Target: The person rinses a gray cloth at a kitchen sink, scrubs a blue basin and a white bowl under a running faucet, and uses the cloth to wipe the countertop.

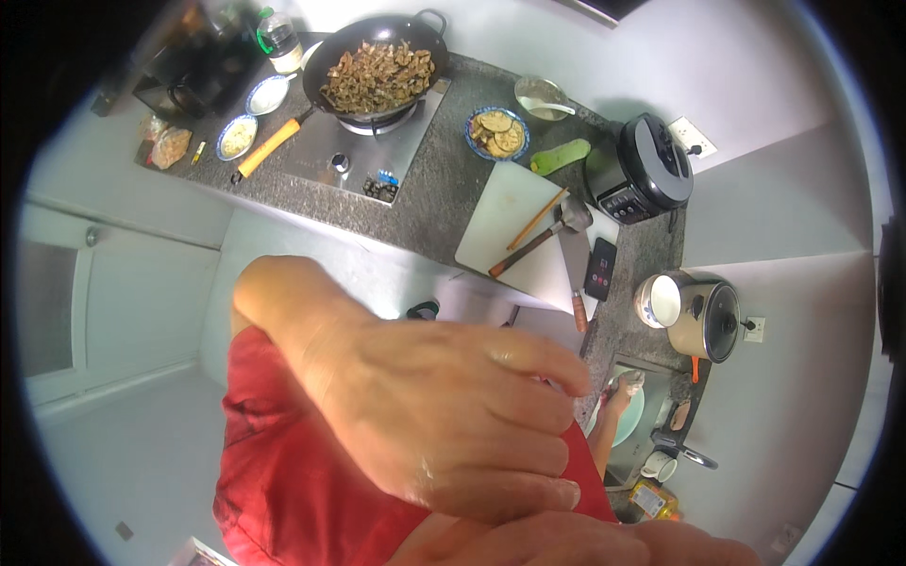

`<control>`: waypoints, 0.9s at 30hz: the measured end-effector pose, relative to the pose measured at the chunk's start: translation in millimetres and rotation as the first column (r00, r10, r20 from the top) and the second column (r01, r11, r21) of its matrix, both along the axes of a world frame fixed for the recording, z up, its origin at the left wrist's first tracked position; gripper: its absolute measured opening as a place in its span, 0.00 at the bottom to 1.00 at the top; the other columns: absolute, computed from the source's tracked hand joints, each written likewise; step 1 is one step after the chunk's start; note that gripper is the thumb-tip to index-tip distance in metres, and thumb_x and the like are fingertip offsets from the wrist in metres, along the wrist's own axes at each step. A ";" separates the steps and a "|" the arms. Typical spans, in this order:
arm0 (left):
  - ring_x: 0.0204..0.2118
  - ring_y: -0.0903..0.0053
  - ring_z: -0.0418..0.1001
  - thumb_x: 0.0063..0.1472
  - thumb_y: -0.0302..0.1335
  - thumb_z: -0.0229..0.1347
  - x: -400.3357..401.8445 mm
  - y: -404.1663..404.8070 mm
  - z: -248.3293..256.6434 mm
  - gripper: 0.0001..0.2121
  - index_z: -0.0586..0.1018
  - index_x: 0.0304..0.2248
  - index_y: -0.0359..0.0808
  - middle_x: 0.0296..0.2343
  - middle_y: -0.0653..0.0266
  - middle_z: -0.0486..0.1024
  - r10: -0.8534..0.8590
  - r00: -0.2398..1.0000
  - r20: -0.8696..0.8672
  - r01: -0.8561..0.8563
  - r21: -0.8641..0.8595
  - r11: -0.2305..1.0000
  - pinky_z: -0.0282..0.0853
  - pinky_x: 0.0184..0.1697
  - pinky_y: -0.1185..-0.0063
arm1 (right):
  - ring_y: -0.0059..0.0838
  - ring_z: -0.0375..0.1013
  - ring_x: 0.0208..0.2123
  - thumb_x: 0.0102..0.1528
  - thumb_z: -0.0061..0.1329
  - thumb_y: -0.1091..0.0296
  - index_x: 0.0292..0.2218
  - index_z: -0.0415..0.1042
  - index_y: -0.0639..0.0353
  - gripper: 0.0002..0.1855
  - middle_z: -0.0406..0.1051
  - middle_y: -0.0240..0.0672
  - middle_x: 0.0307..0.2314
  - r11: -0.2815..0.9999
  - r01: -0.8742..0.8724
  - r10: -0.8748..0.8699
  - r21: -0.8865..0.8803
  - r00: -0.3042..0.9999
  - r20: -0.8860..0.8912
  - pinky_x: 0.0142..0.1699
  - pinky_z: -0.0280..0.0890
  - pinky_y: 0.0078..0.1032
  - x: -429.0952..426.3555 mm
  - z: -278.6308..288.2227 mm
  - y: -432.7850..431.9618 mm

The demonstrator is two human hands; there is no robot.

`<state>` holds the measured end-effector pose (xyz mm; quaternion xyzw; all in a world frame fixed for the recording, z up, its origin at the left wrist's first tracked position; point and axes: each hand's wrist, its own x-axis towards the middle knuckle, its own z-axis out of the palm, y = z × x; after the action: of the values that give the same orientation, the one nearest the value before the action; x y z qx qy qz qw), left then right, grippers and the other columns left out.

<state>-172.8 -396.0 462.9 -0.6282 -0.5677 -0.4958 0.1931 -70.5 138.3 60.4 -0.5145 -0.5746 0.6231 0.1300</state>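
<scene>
My left hand (460, 410) fills the middle of the head view, close to the camera, back upward and fingers curled. Wet glints show on its skin, and its underside is hidden. Along the bottom edge lies part of my right hand (594, 541), just below the left one and cut off by the frame. Whether the two touch, or hold anything, I cannot tell. Behind them hangs red clothing (304, 439). Beyond, a white cutting board (488, 212) bears a metal ladle (575, 214), a wooden stick (538, 219), a cleaver (579, 311) and a phone (600, 269).
A wok (318, 78) of browned food sits on the gas stove (311, 152), its orange handle (269, 147) pointing forward. Nearby are a plate of fried slices (499, 133), a green gourd piece (560, 156) and a pressure cooker (640, 170). Another person's forearm (606, 439) reaches into the sink (655, 389).
</scene>
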 end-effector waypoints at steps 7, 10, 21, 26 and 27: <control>0.19 0.72 0.65 0.51 0.23 0.53 -13.4 -104.9 -5.3 0.03 0.75 0.24 0.31 0.16 0.61 0.65 -0.117 0.991 0.065 0.132 -0.323 0.937 0.69 0.32 0.74 | 0.22 0.64 0.12 0.50 0.54 0.55 0.35 0.68 0.57 0.17 0.66 0.31 0.14 0.998 -0.007 0.001 0.054 0.993 0.118 0.15 0.58 0.16 -57.6 0.5 -44.1; 0.23 0.70 0.70 0.58 0.27 0.54 -40.3 -131.5 -51.3 0.06 0.76 0.28 0.31 0.22 0.58 0.72 -0.417 0.621 0.663 0.655 -0.148 0.741 0.69 0.33 0.78 | 0.21 0.63 0.12 0.50 0.53 0.53 0.27 0.68 0.56 0.16 0.65 0.31 0.13 0.994 0.020 -0.030 0.108 0.995 0.093 0.15 0.56 0.17 -54.6 -1.2 -39.9; 0.52 0.57 0.63 0.54 0.25 0.51 -166.9 -236.7 30.5 0.23 0.69 0.51 0.35 0.50 0.50 0.64 0.955 0.184 -0.234 -0.942 0.234 0.239 0.55 0.57 0.67 | 0.22 0.62 0.16 0.51 0.50 0.50 0.38 0.65 0.51 0.18 0.63 0.31 0.19 0.930 0.329 -0.345 -0.164 0.935 -0.081 0.16 0.54 0.17 2.5 -7.1 -16.1; 0.53 0.57 0.59 0.59 0.35 0.50 -226.4 -254.9 131.9 0.24 0.66 0.52 0.33 0.50 0.50 0.63 0.935 -0.294 -0.197 -0.850 0.502 -0.162 0.51 0.56 0.62 | 0.21 0.63 0.18 0.50 0.51 0.51 0.41 0.63 0.46 0.20 0.63 0.30 0.22 0.921 0.367 -0.390 -0.131 0.885 -0.255 0.17 0.54 0.15 24.4 -6.6 -51.9; 0.56 0.58 0.53 0.59 0.39 0.50 -236.9 -256.2 143.8 0.28 0.62 0.55 0.31 0.51 0.51 0.59 0.953 -0.269 -0.140 -0.900 0.389 -0.197 0.42 0.59 0.57 | 0.20 0.63 0.18 0.50 0.52 0.51 0.42 0.63 0.45 0.20 0.63 0.29 0.22 0.907 0.393 -0.419 -0.151 0.874 -0.245 0.17 0.54 0.15 27.6 -8.5 -56.9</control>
<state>-409.7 -652.1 606.7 -0.0267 -0.7540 -0.0604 0.6536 -42.9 81.4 51.9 -0.5389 -0.3997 0.6734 0.3103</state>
